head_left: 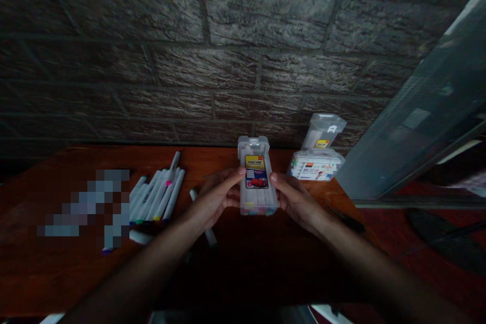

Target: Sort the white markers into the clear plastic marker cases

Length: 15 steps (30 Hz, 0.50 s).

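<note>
Both hands hold a clear plastic marker case (257,174) upright over a reddish wooden table (56,273), in front of a stone wall. My left hand (217,195) grips its left side, thumb high on the edge. My right hand (294,197) grips its right side. The case has a label with a red car and holds white markers with coloured ends at the bottom. A loose white marker (208,233) lies under my left wrist.
Several loose white markers (157,195) lie in a row to the left, beside a blurred patch. A second marker case (317,162) with its lid up stands at the back right. A glass panel (417,126) leans at the right.
</note>
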Tool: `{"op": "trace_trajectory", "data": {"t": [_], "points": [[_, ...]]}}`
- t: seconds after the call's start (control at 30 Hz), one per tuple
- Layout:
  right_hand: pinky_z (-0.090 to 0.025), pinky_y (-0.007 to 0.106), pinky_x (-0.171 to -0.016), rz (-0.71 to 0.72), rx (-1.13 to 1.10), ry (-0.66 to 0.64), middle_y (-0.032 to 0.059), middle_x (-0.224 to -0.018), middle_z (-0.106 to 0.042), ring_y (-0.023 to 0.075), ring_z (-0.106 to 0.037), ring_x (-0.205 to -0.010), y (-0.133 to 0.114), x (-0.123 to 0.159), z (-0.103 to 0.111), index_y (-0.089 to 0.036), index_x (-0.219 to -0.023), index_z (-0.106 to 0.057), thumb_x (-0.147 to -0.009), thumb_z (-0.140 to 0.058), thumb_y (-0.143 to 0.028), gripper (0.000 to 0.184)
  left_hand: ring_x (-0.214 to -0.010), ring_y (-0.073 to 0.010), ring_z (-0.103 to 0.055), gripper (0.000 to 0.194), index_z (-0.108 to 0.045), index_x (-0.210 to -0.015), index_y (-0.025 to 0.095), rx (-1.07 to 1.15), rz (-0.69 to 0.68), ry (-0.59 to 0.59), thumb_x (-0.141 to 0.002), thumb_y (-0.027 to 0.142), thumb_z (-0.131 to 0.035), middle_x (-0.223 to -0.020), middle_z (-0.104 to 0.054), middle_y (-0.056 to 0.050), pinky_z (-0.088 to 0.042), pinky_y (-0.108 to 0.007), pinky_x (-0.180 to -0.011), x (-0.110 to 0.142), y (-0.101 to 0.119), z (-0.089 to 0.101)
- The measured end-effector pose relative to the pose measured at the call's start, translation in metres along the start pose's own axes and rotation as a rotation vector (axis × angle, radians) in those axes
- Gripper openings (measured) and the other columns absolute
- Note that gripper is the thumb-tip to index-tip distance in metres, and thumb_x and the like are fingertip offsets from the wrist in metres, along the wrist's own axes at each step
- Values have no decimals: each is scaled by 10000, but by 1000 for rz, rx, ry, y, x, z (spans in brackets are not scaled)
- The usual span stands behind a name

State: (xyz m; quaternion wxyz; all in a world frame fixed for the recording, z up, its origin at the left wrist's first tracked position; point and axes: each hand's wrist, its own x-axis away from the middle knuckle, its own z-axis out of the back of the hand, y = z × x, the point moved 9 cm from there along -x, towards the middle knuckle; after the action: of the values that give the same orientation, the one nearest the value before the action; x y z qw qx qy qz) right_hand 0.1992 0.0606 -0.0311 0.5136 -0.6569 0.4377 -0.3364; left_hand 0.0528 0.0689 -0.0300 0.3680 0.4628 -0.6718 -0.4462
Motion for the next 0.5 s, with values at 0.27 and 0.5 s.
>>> {"op": "trace_trajectory", "data": {"t": [0.27,0.5], "points": [[-609,290,-586,0,10,11,87,-932,-821,174,-731,-665,-7,0,1,-197,-1159,-766,-882,-749,-620,505,-712,-212,-749,514,-772,-1084,135,1,-3,-31,-827,579,-809,-1026,-812,-137,-622,-291,-559,-3,1,-2],[-621,396,-905,171,183,12,59,-1097,-814,224,-764,-956,-42,-2,8,-250,-1135,-764,-865,-798,-542,398,-933,-252,-771,448,-713,-1163,151,-85,-95,-91,-817,393,-862,-1122,-789,-119,-655,-322,-681,-5,21,-13]]}}
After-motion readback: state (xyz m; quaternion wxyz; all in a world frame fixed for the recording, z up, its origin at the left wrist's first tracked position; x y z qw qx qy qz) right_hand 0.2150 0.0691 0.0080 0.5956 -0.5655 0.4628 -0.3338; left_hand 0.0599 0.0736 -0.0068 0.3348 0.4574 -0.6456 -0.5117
